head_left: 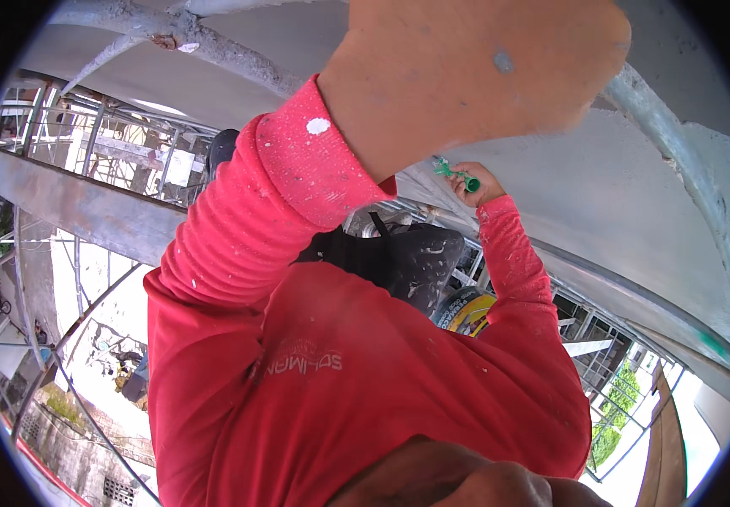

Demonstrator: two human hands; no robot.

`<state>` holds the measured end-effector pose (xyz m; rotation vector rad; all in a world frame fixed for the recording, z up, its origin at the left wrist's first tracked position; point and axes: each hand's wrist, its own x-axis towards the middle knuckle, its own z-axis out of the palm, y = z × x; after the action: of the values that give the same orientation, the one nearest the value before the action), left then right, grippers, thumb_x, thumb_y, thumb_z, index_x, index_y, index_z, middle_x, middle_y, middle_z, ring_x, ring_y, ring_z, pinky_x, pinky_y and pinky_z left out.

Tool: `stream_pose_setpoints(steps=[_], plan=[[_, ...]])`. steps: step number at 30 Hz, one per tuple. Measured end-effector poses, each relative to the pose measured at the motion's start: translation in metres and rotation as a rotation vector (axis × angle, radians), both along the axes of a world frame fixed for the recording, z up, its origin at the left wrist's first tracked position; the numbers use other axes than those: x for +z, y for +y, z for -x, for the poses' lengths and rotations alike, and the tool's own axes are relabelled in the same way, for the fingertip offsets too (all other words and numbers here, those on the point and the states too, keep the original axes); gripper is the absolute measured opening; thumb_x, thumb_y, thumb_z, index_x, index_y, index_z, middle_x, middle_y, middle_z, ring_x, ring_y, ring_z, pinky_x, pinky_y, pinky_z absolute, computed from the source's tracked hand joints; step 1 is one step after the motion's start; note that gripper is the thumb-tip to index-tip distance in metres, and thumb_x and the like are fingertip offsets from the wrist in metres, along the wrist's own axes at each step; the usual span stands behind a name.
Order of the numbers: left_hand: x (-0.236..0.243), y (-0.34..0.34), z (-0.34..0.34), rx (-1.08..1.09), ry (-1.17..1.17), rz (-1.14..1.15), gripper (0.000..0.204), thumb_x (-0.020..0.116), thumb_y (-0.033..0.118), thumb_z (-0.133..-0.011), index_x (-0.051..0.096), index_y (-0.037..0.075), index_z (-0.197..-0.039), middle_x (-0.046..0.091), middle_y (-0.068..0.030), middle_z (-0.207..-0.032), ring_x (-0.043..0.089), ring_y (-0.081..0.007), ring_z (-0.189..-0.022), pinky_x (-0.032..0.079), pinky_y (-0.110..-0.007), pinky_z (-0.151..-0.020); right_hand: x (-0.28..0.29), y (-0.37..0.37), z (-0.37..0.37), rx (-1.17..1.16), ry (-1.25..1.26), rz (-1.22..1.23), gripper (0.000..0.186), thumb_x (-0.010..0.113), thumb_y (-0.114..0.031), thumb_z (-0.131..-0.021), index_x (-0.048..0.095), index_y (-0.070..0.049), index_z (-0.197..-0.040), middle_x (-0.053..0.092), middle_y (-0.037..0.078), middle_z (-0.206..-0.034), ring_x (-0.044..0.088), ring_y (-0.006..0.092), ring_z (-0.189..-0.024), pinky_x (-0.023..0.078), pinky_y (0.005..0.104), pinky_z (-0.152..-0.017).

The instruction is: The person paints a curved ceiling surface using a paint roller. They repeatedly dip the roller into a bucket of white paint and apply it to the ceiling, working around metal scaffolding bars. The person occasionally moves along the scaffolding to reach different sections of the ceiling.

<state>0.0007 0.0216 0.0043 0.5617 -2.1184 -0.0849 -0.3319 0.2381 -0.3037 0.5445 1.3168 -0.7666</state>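
Observation:
My left hand [483, 68] is raised very close, filling the top middle, with a grey paint spot on its skin. Its fingers are hidden, so I cannot tell whether it grips anything; a paint-spattered bent metal pipe [669, 135] passes beside it. Farther off, in front of a grey wall, my right hand [481, 183] is closed around a green tool handle [471, 183] with a round hollow end. Thin, splayed green parts [442, 166] stick out beyond the fingers; the tool's kind is unclear. Both red sleeves are flecked with white.
A grey and yellow paint bucket [464, 311] stands by my dark, paint-spotted trouser leg [424, 258]. Scaffold pipes and a long metal beam [86, 203] run at the left, with ground far below. The smooth grey wall [610, 203] lies to the right; a wooden plank [665, 439] is at lower right.

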Motion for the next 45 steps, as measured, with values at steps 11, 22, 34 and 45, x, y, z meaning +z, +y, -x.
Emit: stream_pose_setpoints(steps=[11,22,34,45], plan=[[0.006,-0.001,0.0,-0.024,0.019,-0.076,0.019,0.073,0.02,-0.06,0.056,0.009,-0.06,0.054,-0.01,-0.053,0.056,-0.0294,-0.048,0.043,-0.039,-0.045,0.131,0.058,-0.049,-0.025,0.206,0.198,0.015,0.064,-0.015,-0.094,0.055,-0.003,-0.095,0.056,0.001,-0.075,0.052,0.0061,-0.053,0.042,0.0195,-0.041],[0.0,0.0,0.0,-0.036,0.056,-0.046,0.017,0.069,0.019,-0.059,0.054,0.01,-0.06,0.048,-0.01,-0.051,0.049,-0.0306,-0.047,0.038,-0.04,-0.044,0.36,0.149,-0.151,-0.193,0.634,0.536,0.035,0.055,-0.013,-0.1,0.053,0.012,-0.125,0.057,0.007,-0.076,0.055,0.0104,-0.046,0.048,0.0236,-0.036],[-0.017,-0.004,0.011,-0.087,0.349,0.127,0.006,0.066,0.013,-0.06,0.06,0.012,-0.062,0.055,-0.0067,-0.056,0.055,-0.026,-0.05,0.042,-0.038,-0.045,0.259,0.11,-0.101,-0.143,0.382,0.309,0.028,0.055,-0.016,-0.1,0.053,0.006,-0.118,0.056,0.003,-0.076,0.052,0.009,-0.049,0.045,0.0226,-0.04],[0.0,0.004,0.002,-0.033,0.005,-0.012,0.012,0.07,0.021,-0.071,0.063,0.012,-0.068,0.057,-0.0091,-0.057,0.057,-0.0288,-0.049,0.045,-0.04,-0.045,0.065,0.027,-0.037,-0.035,0.199,0.112,0.015,0.062,-0.014,-0.095,0.054,-0.001,-0.096,0.056,0.005,-0.075,0.053,0.0063,-0.056,0.045,0.0172,-0.044]])
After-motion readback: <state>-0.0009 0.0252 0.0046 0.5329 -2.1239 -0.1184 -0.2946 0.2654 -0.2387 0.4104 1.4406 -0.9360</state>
